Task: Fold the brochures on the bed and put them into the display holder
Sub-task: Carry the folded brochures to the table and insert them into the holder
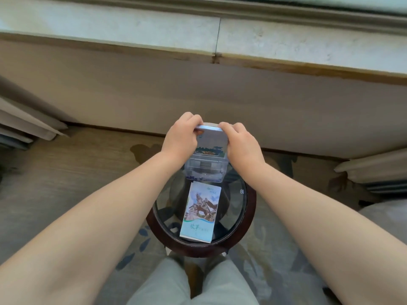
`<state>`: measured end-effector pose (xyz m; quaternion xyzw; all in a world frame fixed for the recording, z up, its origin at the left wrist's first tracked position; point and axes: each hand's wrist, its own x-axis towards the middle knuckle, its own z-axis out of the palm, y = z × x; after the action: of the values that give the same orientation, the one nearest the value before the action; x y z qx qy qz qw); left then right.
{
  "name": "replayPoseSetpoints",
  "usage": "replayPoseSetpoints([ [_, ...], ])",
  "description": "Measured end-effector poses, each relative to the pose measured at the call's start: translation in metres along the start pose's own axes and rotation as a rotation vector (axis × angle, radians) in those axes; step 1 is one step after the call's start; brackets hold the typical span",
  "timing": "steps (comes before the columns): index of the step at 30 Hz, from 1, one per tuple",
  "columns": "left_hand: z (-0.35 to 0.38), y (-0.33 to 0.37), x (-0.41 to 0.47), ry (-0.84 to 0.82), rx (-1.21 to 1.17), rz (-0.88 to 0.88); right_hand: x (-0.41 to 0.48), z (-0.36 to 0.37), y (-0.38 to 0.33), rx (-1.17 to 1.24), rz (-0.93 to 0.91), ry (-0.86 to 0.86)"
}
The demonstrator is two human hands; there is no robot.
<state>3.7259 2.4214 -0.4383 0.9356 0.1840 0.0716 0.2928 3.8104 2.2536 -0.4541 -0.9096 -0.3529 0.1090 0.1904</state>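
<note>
The round glass-topped surface (pixel 251 212) sits straight ahead of your knees, and everything that matters lines up along its middle, running away from you. At its far side stands the clear display holder (pixel 203 170), open at the top. On the near side a folded brochure (pixel 201 213) lies flat, its long axis pointing away from you. Its far end is just beside the holder's base; you cannot tell whether they touch.

The brochure in hand (pixel 212 139) stands upright with its long axis vertical, and its lower end appears to be inside the holder's mouth already. Your left hand (pixel 180 137) and right hand (pixel 242 144) each take one top corner. The fingers (pixel 193 119) curl over the upper edge and pinch it from both sides.

So the holder lies directly beneath your fingers, and the move is judged to be a straight drop along that vertical axis, kept level. The flat brochure waits between your forearms, about equally near either hand.
</note>
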Motion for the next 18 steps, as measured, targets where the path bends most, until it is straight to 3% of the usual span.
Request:
replayPoseSetpoints([
  [9,0.026,-0.024,0.000,-0.136,0.163,0.070,0.001,0.032,0.007,-0.012,0.010,0.015],
  [18,0.058,-0.036,-0.004,-0.228,0.202,-0.023,-0.002,0.057,0.024,-0.130,0.001,-0.151],
])
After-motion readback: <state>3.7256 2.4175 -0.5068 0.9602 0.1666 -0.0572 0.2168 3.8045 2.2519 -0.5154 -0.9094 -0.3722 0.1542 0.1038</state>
